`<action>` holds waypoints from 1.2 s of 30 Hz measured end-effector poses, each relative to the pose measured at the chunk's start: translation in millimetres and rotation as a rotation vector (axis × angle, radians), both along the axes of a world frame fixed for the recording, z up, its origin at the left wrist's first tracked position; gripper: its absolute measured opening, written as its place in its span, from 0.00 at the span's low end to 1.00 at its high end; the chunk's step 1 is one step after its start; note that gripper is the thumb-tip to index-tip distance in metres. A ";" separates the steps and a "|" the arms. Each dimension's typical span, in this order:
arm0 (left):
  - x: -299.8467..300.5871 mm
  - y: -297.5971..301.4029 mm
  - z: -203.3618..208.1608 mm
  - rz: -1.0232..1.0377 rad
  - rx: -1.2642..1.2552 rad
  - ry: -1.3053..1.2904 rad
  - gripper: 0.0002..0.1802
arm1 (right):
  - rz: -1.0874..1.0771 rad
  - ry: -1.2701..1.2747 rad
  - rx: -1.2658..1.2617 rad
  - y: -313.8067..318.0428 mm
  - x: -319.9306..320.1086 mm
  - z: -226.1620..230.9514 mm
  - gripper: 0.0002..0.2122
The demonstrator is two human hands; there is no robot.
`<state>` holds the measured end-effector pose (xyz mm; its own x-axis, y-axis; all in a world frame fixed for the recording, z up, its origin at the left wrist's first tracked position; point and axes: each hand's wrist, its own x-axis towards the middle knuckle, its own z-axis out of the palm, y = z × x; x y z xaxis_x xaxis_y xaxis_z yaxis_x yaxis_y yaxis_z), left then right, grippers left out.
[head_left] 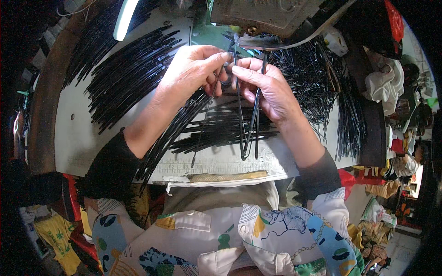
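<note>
Close under the sewing machine head (pixel 262 18), both my hands work side by side. My left hand (pixel 191 69) is closed in a pinch on a thin black strip (pixel 206 124), whose tail hangs down toward the table's near edge. In my right hand (pixel 269 89), thumb and fingers close on a black strap (pixel 241 124) that loops down and back up in a narrow U. The upper ends meet near the needle area, where fingers and machine parts hide the detail. Beneath the hands lies a bundle of black straps (pixel 221 133) on the white table (pixel 76 138).
More black straps (pixel 129 73) lie in rows at the left. A tangled black heap (pixel 306 78) spreads at the right, beside another bundle (pixel 352 124). A tan strip (pixel 225 176) lies along the near edge by a printed ruler (pixel 179 166). A lit lamp (pixel 125 20) hangs upper left.
</note>
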<state>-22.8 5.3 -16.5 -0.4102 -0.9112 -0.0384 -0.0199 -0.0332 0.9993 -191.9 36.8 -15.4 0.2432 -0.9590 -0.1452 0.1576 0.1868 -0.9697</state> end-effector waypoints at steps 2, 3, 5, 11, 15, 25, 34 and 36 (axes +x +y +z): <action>-0.9 -0.7 -1.3 -0.019 0.008 0.010 0.16 | 0.009 0.019 0.003 -1.3 -1.5 -1.9 0.10; -1.2 -0.8 -1.6 -0.036 0.015 0.020 0.16 | 0.018 0.014 0.010 -2.0 -2.3 -2.8 0.10; -1.6 -1.1 -1.6 -0.041 0.011 0.024 0.16 | 0.026 0.009 0.018 -1.7 -2.0 -2.4 0.10; -4.3 -1.1 -2.6 -0.008 -0.010 0.000 0.16 | -0.004 0.045 -0.036 -5.1 -1.1 -3.2 0.09; -5.3 -2.2 -1.9 -0.002 -0.014 -0.032 0.17 | -0.014 0.024 -0.001 -6.2 -0.6 -3.6 0.08; -5.6 -0.6 2.2 0.013 0.034 0.009 0.17 | -0.036 -0.084 0.057 -3.4 3.7 -2.0 0.08; -4.9 1.5 2.6 0.058 -0.014 -0.048 0.17 | 0.016 -0.053 0.146 6.4 3.9 2.6 0.11; -5.6 0.3 4.0 0.058 -0.016 -0.086 0.17 | 0.103 -0.141 0.160 6.3 -1.1 1.2 0.11</action>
